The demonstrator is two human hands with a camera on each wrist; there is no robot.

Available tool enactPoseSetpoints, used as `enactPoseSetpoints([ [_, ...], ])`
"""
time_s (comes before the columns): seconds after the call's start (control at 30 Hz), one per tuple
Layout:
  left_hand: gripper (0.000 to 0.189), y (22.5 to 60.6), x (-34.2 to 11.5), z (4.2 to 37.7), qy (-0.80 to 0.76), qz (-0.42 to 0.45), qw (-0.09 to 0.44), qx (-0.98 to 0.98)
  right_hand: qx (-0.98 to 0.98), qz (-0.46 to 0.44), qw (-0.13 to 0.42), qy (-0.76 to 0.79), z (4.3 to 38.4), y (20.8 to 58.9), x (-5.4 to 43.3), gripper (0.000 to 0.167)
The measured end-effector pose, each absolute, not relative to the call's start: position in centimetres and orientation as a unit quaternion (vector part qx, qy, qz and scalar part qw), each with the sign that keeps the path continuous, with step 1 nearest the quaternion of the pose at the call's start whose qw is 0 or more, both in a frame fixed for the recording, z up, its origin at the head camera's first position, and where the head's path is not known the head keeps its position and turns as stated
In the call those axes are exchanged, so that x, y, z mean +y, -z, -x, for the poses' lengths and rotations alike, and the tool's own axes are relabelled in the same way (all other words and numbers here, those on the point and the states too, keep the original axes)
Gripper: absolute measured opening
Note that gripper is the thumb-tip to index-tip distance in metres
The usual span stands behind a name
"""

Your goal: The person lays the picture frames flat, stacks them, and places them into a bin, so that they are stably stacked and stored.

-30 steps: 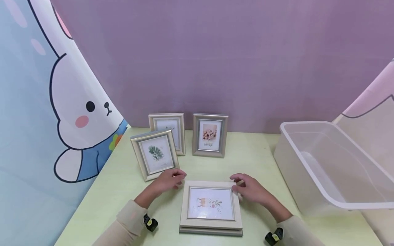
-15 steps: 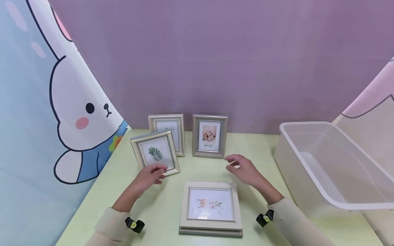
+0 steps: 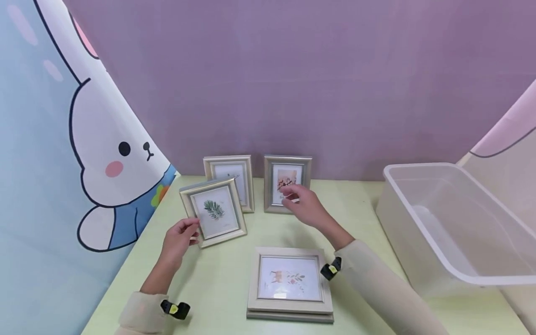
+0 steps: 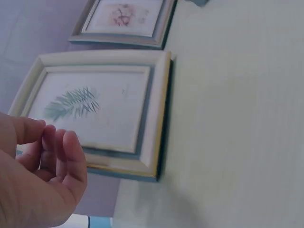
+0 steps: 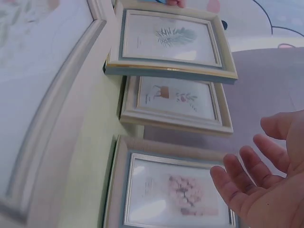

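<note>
My left hand (image 3: 179,239) is at the left edge of the standing picture frame with a green leaf print (image 3: 222,218), fingers loosely curled. In the left wrist view that hand (image 4: 42,185) overlaps the leaf frame's corner, with nothing between thumb and fingers. My right hand (image 3: 307,208) is raised in front of the picture frame with a pink flower print (image 3: 288,173), covering its lower part in the head view. Fingers spread and bent a little, the right hand (image 5: 273,190) holds nothing in the right wrist view. A third frame (image 3: 232,172) stands partly hidden behind the leaf one.
Nearer the front of the pale green table (image 3: 217,288), a cream picture frame (image 3: 289,279) lies flat on top of another frame (image 3: 289,317). A large white plastic bin (image 3: 414,242) stands at the right. Behind the table hangs a purple cloth (image 3: 293,83).
Both hands have left the flat stacked frames. My left hand has moved left to the leaf frame's left edge; my right hand has moved forward and left to the flower frame.
</note>
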State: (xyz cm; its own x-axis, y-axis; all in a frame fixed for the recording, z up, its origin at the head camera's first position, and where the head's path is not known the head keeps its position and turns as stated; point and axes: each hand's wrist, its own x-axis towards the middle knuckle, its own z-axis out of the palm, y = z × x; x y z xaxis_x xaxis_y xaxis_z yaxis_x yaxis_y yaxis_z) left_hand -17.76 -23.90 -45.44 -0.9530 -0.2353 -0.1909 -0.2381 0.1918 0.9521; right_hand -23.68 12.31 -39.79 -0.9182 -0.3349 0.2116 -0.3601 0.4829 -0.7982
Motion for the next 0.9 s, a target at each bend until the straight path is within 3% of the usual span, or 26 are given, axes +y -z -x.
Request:
enactPoseSetpoints([
  [0.3,0.035,46.6,-24.4,17.5,-0.589,0.206,-0.053,0.780,-0.861,-0.278,0.007,-0.426,25.0,38.7,8.9,0.042],
  [0.6,0.041,47.8,-24.2,18.2,-0.602,0.203,-0.015,0.772,-0.879,-0.307,0.004,-0.365,26.6,36.7,5.9,0.055],
  [0.9,0.040,48.5,-24.4,18.2,-0.620,0.206,-0.005,0.757,-0.888,-0.319,0.009,-0.331,28.3,36.9,3.0,0.051],
])
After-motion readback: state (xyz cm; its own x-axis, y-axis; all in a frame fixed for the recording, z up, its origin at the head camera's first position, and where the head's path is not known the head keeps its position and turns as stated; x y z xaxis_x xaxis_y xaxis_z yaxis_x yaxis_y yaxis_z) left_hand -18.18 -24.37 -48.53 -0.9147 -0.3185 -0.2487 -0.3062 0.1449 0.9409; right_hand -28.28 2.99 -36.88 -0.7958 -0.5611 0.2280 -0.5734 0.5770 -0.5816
